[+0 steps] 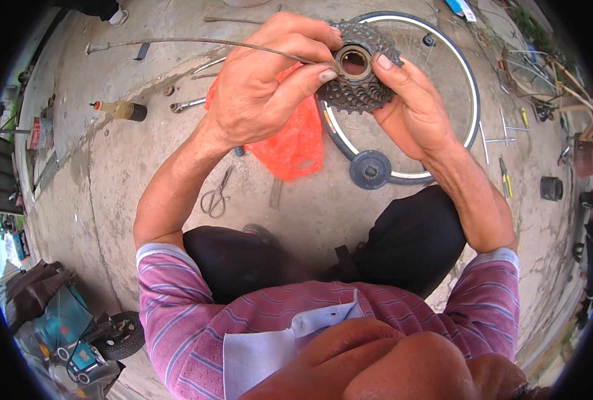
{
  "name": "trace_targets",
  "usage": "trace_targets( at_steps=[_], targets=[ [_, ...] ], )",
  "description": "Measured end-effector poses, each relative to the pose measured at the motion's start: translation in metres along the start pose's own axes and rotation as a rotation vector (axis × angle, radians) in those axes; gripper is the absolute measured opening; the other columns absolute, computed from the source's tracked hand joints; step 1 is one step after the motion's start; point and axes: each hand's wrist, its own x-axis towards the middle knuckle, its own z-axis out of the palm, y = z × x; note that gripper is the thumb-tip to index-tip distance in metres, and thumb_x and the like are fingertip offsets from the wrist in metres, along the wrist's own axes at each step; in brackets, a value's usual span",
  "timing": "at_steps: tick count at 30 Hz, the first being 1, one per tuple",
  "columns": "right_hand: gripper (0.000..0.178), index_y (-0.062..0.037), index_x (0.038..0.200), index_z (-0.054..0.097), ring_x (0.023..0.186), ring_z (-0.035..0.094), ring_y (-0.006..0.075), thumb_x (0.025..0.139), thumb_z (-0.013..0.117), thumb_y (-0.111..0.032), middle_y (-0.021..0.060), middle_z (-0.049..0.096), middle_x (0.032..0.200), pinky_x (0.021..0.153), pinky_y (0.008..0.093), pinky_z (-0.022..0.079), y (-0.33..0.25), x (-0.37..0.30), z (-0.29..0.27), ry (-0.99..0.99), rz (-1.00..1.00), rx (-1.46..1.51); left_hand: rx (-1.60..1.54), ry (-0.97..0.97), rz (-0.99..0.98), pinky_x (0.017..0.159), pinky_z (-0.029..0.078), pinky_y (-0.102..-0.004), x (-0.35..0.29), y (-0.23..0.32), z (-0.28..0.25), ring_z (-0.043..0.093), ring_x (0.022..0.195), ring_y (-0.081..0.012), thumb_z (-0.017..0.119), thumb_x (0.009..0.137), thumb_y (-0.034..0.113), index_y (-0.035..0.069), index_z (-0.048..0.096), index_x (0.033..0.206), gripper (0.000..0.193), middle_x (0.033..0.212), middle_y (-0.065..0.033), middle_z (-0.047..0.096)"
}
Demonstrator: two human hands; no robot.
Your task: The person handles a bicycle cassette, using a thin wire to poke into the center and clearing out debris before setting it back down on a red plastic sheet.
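My right hand (pixel 413 110) grips a dark, greasy bicycle freewheel (pixel 356 99) from its right side, thumb on its face near the central ring. The freewheel's several toothed sprockets and round centre hole face me. My left hand (pixel 260 90) is closed around a thin, slightly bent metal rod (pixel 183 40), pinched between thumb and fingers. The rod's near end meets the edge of the freewheel's central ring, while its far end sticks out to the left. My left fingertips also touch the freewheel's upper left side. Both hands are raised above the ground.
Behind the freewheel lies a bicycle wheel (pixel 475 100), with a black disc (pixel 370 171) at its lower edge. A red plastic bag (pixel 290 150), scissors (pixel 215 199), a wrench (pixel 190 104) and a bottle (pixel 121 110) lie on the concrete. Pliers (pixel 505 177) are at right.
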Motion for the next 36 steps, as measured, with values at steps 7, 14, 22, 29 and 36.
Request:
trace_targets(
  at_steps=[7, 14, 22, 29, 36],
  targets=[
    [0.038, 0.0032, 0.129, 0.054, 0.111, 0.064, 0.0201, 0.103, 0.053, -0.025, 0.0125, 0.065, 0.120, 0.101, 0.0386, 0.051, 0.002, 0.000, 0.001, 0.026, 0.005, 0.012, -0.025, 0.011, -0.024, 0.093, 0.052, -0.0368, 0.001, 0.001, 0.000, 0.064, 0.110, -0.0287, 0.063, 0.089, -0.003, -0.003, 0.065, 0.100, 0.011, 0.114, -0.0178, 0.065],
    [0.039, 0.0046, 0.129, 0.054, 0.112, 0.063, 0.0203, 0.103, 0.053, -0.024, 0.0129, 0.065, 0.121, 0.102, 0.0386, 0.051, 0.002, -0.001, 0.004, -0.001, 0.034, 0.032, -0.059, 0.075, -0.059, 0.092, 0.050, -0.0353, 0.007, 0.010, -0.010, 0.064, 0.106, -0.0269, 0.065, 0.089, -0.001, -0.005, 0.066, 0.098, 0.009, 0.114, -0.0183, 0.065],
    [0.038, 0.0051, 0.128, 0.054, 0.113, 0.063, 0.0204, 0.104, 0.052, -0.025, 0.0136, 0.064, 0.121, 0.103, 0.0383, 0.050, 0.001, -0.002, 0.006, -0.019, 0.089, 0.115, 0.065, 0.028, 0.020, 0.092, 0.050, -0.0346, 0.014, 0.015, -0.005, 0.063, 0.107, -0.0258, 0.067, 0.088, -0.001, -0.002, 0.069, 0.099, 0.011, 0.115, -0.0165, 0.065],
    [0.038, -0.0003, 0.128, 0.054, 0.113, 0.062, 0.0207, 0.106, 0.045, -0.029, 0.0110, 0.064, 0.120, 0.101, 0.0401, 0.049, 0.004, -0.004, 0.007, -0.030, 0.105, 0.078, 0.020, 0.023, 0.013, 0.091, 0.050, -0.0346, 0.015, 0.015, 0.001, 0.063, 0.107, -0.0254, 0.068, 0.087, -0.001, -0.001, 0.069, 0.099, 0.012, 0.115, -0.0153, 0.065],
    [0.035, 0.0044, 0.127, 0.053, 0.112, 0.062, 0.0199, 0.104, 0.052, -0.022, 0.0132, 0.063, 0.120, 0.102, 0.0380, 0.050, 0.005, -0.004, 0.006, -0.041, 0.117, 0.150, 0.021, 0.000, 0.003, 0.089, 0.051, -0.0338, 0.016, 0.014, 0.002, 0.065, 0.104, -0.0244, 0.067, 0.086, -0.002, -0.001, 0.069, 0.099, 0.013, 0.109, -0.0134, 0.067]
  ],
)
